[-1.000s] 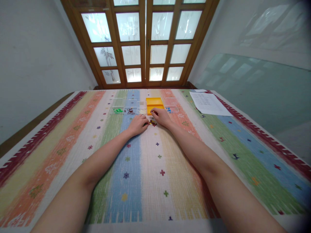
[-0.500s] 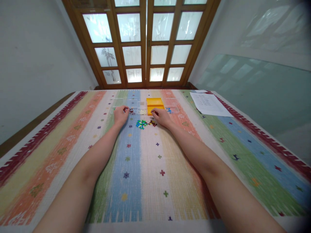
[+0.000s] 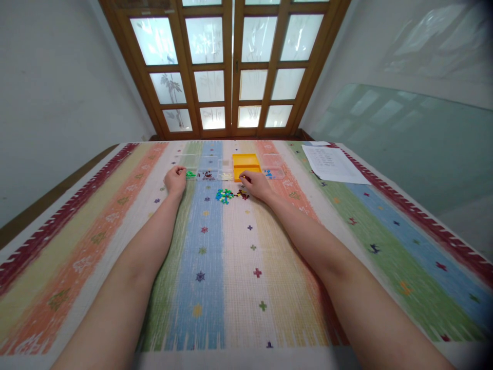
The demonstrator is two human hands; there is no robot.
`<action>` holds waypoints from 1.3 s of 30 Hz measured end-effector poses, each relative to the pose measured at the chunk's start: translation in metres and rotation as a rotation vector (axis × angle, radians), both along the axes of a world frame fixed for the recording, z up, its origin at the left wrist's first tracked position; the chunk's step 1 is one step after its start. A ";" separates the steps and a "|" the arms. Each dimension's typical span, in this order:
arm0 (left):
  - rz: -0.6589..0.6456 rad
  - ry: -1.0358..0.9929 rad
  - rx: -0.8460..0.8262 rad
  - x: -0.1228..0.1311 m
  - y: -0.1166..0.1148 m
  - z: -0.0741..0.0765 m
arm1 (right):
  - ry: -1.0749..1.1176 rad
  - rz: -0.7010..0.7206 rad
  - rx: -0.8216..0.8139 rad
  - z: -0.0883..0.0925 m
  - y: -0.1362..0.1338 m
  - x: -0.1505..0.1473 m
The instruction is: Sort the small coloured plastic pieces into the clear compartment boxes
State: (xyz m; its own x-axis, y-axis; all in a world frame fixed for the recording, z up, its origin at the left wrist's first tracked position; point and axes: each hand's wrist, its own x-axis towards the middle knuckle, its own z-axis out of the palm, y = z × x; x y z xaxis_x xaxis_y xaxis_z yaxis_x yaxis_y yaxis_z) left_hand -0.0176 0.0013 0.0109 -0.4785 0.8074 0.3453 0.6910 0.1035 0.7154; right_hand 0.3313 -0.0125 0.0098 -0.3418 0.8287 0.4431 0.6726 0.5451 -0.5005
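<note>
Beside a clear box of green pieces, the left hand is curled, its grip unreadable. Dark pieces and pale pieces are boxed next; in front, a blue-green pile and a dark-and-yellow pile are left unboxed on the bench. The open yellow case is partly covered by the curled right hand, its hold hidden; blue pieces are boxed rightmost.

Yellow box, blue, green and white pile, dark red and yellow pile, multicoloured striped tablecloth
</note>
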 end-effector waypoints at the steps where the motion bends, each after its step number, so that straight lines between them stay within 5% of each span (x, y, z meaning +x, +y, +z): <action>1: -0.001 -0.003 -0.003 0.000 0.000 0.000 | -0.001 0.001 0.002 0.000 0.000 0.000; 12: -0.035 -0.010 0.015 0.002 0.002 -0.006 | -0.026 0.047 0.005 -0.001 0.001 0.000; 22: -0.076 -0.017 0.029 0.009 0.000 -0.003 | -0.176 0.341 -0.194 0.022 -0.009 0.003; 39: -0.104 0.002 0.021 0.014 -0.001 -0.002 | -0.245 0.425 -0.293 0.026 -0.011 0.001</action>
